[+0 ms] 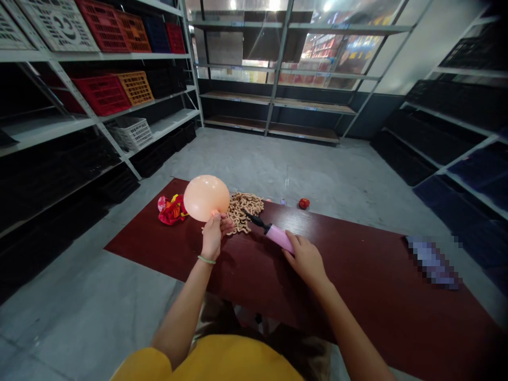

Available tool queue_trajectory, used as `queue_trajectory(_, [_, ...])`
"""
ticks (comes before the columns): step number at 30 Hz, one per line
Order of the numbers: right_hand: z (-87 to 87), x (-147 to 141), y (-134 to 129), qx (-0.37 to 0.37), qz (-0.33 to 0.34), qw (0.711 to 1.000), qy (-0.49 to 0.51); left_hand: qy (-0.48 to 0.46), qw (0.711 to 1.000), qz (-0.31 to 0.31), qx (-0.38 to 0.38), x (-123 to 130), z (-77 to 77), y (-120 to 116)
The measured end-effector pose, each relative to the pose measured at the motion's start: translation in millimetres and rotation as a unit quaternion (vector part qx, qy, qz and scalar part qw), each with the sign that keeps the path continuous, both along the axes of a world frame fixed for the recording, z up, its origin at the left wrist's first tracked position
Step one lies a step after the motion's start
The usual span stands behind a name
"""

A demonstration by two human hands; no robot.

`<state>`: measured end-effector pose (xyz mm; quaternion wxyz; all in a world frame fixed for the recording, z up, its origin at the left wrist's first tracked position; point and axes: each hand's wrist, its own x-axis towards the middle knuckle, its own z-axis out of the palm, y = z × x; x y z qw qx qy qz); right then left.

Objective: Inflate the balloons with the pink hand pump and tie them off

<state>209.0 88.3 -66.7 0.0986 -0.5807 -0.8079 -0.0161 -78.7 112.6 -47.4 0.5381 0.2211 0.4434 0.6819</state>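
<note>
My left hand pinches the neck of an inflated peach-coloured balloon above the table's far left part. A pink hand pump with a black nozzle is in my right hand, its fingers wrapped round the barrel. The nozzle points left and away from me, apart from the balloon. Behind the hands lies a heap of tan, curly pieces, partly hidden by the left hand and balloon. Left of the balloon sits a crumpled red and yellow bundle.
The dark red table stretches to the right, with a blurred purple item near its right end. A small red ball-like thing is by the far edge. Shelves with crates stand left; a metal rack stands behind.
</note>
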Motion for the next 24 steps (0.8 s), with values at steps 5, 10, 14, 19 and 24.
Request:
queue_trajectory(5, [-12.9, -20, 17, 0.001, 0.022, 0.999, -0.043, 0.106, 0.991, -0.075, 0.02, -1, 9.2, -15])
queue_trajectory(10, [-16.4, -18, 19, 0.014, 0.037, 0.999, -0.031, 0.202, 0.964, -0.169, 0.028, -3, 8.7, -20])
queue_trajectory(14, [-9.7, -16, 21, 0.015, 0.047, 0.999, -0.015, 0.236, 0.948, -0.207, 0.053, 4, 11.1, -21])
queue_trajectory(19, [-5.8, -15, 22, 0.035, 0.062, 0.997, 0.001, 0.299, 0.925, -0.221, 0.076, 13, 23.0, -23])
queue_trajectory(24, [20.9, -15, 7, 0.203, 0.102, 0.971, 0.07, 0.307, 0.909, -0.276, 0.055, 18, 28.1, -24])
